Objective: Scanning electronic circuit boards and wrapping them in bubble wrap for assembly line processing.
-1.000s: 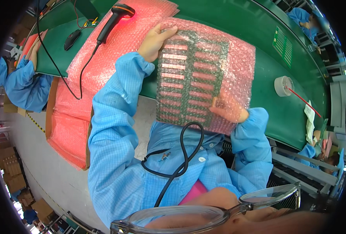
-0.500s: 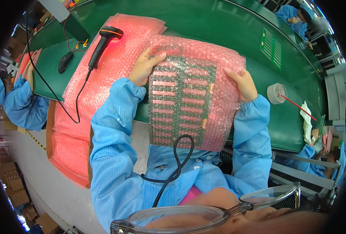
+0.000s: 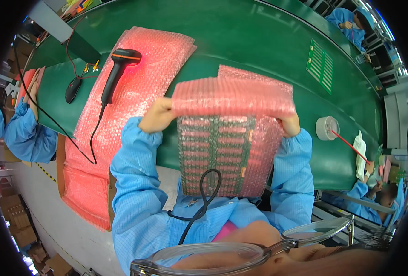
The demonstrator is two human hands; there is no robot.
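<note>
Both hands, left (image 3: 157, 117) and right (image 3: 290, 125), pinch the wrap (image 3: 234, 96) at ten and two; the board (image 3: 215, 154) inside looks light, stiff, fragile.

My left hand (image 3: 157, 116) and right hand (image 3: 290, 124) grip the top corners of a pink bubble-wrap sheet (image 3: 234, 99) folded over a green circuit board panel (image 3: 215, 154). To my left, a black barcode scanner (image 3: 119, 69) lies on a stack of pink bubble wrap (image 3: 135, 92) on the green surface (image 3: 259, 41); a tape roll (image 3: 327, 128) sits at my right
</note>
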